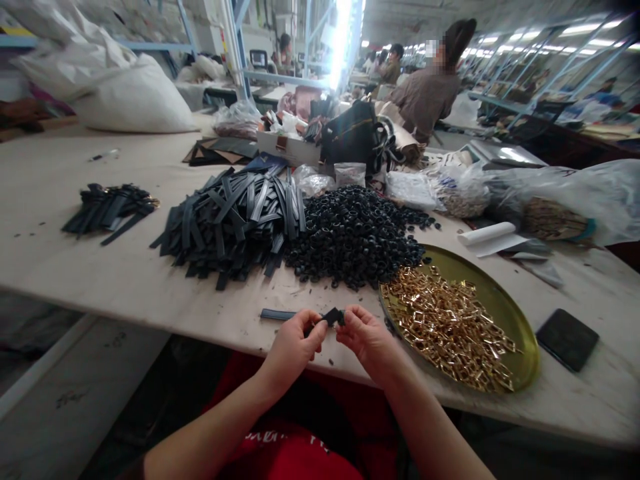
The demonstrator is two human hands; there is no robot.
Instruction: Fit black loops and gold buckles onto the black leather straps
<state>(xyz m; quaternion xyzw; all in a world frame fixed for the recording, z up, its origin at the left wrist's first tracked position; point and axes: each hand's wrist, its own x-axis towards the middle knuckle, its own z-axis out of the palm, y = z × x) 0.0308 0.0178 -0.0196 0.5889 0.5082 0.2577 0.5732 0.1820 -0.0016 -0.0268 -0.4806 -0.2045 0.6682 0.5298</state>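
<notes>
Near the table's front edge, my left hand (299, 341) pinches a dark strap (277, 314), whose long end sticks out to the left behind the fingers. My right hand (367, 337) is closed at the strap's other end, on a small dark piece mostly hidden by the fingertips. Beyond my hands lie a big heap of dark straps (235, 217) and a heap of small black loops (355, 233). To the right, a round gold tray (529, 363) holds many gold metal buckles (450, 320).
A smaller bunch of straps (111, 208) lies at the left. A black phone (568, 339) rests right of the tray. Plastic bags (410, 189), a black bag (350, 137) and a white sack (133, 97) stand farther back. A person (427, 93) is beyond the table.
</notes>
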